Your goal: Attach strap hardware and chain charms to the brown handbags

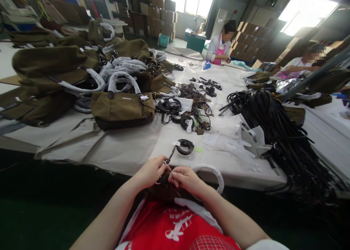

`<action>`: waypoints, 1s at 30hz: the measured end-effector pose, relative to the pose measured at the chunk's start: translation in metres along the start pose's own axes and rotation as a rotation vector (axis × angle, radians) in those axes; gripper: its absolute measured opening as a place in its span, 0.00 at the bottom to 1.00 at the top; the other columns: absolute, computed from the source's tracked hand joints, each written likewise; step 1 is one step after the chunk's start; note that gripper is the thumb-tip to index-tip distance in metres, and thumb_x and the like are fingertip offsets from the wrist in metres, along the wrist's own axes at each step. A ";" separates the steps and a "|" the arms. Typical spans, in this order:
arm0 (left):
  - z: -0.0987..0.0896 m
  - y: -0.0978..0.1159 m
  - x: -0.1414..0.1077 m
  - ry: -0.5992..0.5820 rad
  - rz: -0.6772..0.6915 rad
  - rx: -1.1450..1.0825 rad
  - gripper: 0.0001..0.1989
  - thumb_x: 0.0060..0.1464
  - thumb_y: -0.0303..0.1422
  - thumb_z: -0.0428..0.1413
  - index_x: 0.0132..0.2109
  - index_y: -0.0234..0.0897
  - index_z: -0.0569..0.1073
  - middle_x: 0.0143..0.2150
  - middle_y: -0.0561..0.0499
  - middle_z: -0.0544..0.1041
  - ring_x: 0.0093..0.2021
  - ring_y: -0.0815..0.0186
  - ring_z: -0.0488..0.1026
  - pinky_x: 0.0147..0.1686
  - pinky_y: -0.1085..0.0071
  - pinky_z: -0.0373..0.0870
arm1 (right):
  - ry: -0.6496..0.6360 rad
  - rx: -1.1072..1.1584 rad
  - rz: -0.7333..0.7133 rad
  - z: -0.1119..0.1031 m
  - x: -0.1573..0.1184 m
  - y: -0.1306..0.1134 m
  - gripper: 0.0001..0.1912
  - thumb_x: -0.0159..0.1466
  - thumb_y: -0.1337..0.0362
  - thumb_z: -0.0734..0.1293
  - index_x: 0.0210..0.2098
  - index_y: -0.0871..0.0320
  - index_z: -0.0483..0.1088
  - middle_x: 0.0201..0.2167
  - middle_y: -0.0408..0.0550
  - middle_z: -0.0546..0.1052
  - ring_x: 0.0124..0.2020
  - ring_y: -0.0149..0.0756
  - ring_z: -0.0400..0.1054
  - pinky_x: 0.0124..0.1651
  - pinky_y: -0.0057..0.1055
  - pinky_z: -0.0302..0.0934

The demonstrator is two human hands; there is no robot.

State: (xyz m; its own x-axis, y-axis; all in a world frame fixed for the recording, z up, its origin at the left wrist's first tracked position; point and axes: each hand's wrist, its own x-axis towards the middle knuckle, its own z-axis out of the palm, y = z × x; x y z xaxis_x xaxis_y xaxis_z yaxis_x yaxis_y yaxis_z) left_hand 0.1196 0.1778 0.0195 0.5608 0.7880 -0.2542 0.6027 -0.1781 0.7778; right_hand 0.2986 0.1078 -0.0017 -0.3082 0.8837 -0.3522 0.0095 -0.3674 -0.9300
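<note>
At the table's front edge my left hand (153, 171) is closed on the end of a dark strap, where a bit of metal shows between the fingers. The strap's coil (185, 147), with a white tie, lies on the table just beyond. Beside it my right hand (184, 178) has its fingers pinched together at the top of a dark bag (164, 192); what they hold is hidden. That bag rests against my red apron (175, 221), mostly covered by my hands and forearms. Its handle (218, 179), wrapped in white, arches up to the right.
Olive bags (123, 109) with wrapped handles are heaped at the left. Mid-table lie coiled straps (187, 122) and a pile of patterned chains (195, 97). A white tape dispenser (253, 137) stands near long black straps (262, 108). Two people (218, 47) work across the table.
</note>
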 end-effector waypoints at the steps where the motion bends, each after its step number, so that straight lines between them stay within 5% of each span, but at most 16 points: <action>1: 0.000 0.000 -0.001 -0.001 0.000 0.008 0.12 0.59 0.31 0.48 0.47 0.40 0.71 0.39 0.50 0.84 0.43 0.59 0.79 0.41 0.68 0.70 | 0.003 -0.001 0.003 0.000 0.001 0.001 0.15 0.65 0.57 0.63 0.30 0.61 0.73 0.15 0.37 0.65 0.16 0.23 0.49 0.22 0.26 0.41; 20: 0.001 -0.004 -0.008 -0.003 0.016 -0.010 0.15 0.61 0.31 0.47 0.53 0.39 0.68 0.41 0.48 0.83 0.44 0.58 0.79 0.42 0.67 0.68 | 0.029 0.003 0.067 0.007 0.004 0.001 0.11 0.62 0.62 0.63 0.28 0.61 0.73 0.13 0.37 0.65 0.13 0.23 0.48 0.18 0.25 0.37; 30: 0.008 0.005 -0.015 0.041 0.107 0.110 0.10 0.64 0.32 0.45 0.40 0.40 0.71 0.36 0.49 0.81 0.38 0.60 0.78 0.37 0.69 0.65 | 0.085 0.040 0.045 0.007 0.011 0.012 0.12 0.63 0.59 0.64 0.29 0.61 0.73 0.14 0.38 0.67 0.13 0.22 0.47 0.18 0.23 0.41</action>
State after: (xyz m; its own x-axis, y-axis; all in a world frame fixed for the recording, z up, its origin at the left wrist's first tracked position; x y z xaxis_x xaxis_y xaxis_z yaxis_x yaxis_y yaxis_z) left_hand 0.1193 0.1605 0.0225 0.6032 0.7838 -0.1477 0.6002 -0.3241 0.7312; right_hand 0.2885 0.1108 -0.0160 -0.2264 0.8869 -0.4026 -0.0171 -0.4169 -0.9088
